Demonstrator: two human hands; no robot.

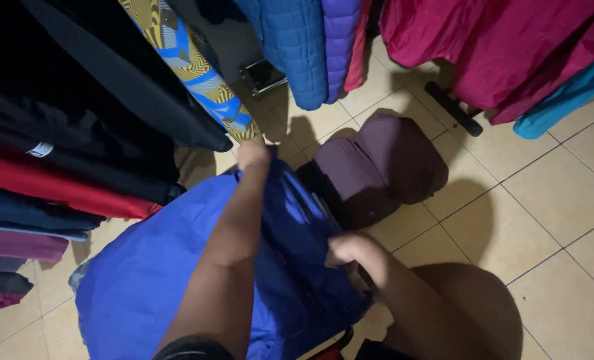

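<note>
A: What do we see at the centre of the view?

B: We see a blue jacket [163,267] spread low over the tiled floor [543,200], beneath the two bare arms. The left hand [253,155] is closed as a fist on the jacket's far edge, gripping a fold of the fabric. The right hand [350,252] lies at the jacket's near right side, fingers curled into the darker blue inner fabric; we judge it clamped on the cloth, though the fingertips are hidden.

A: What surrounds the jacket?

B: Just beyond it, touching its far right edge, we find a dark maroon padded jacket [383,167] lying on the floor. To the left hang black garments [77,100] above a red garment [50,187]. A yellow and blue patterned garment [190,67] hangs just beside the left hand. Farther off hang a quilted blue jacket [297,47] beside a purple one [340,40], and at the upper right magenta garments [497,47] with a teal garment [563,100].
</note>
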